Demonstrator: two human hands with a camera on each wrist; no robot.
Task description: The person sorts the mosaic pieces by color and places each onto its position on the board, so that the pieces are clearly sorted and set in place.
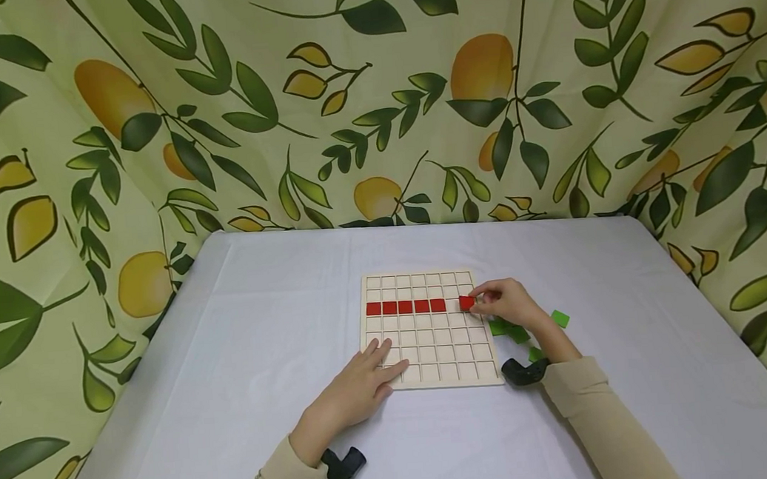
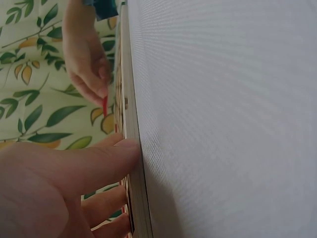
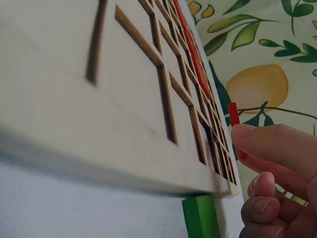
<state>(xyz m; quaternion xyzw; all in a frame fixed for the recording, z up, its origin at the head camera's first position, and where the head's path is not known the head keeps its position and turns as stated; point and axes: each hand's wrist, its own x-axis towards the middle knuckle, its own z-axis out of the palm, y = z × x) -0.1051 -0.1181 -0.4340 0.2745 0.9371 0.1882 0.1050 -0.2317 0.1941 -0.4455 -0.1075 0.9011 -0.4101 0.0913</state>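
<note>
A pale wooden grid board [image 1: 437, 354] lies on the white table. Along its third row from the top, several red square tiles [image 1: 405, 307] sit side by side from the left edge. Between thumb and fingers, my right hand [image 1: 509, 301] pinches one more red tile [image 1: 467, 303] over that row's right end. The right wrist view shows this tile [image 3: 233, 113] held on edge, above the board's surface. My left hand [image 1: 360, 382] rests with spread fingers on the board's lower left corner. Its thumb [image 2: 111, 161] lies against the board's edge in the left wrist view.
Several green tiles [image 1: 560, 319] lie loose to the right of the board, some partly beneath my right forearm. Black wrist-camera mounts [image 1: 525, 371] protrude from both wrists. A leaf-and-fruit patterned curtain [image 1: 375, 121] surrounds the table [image 1: 261, 300] at the back and sides.
</note>
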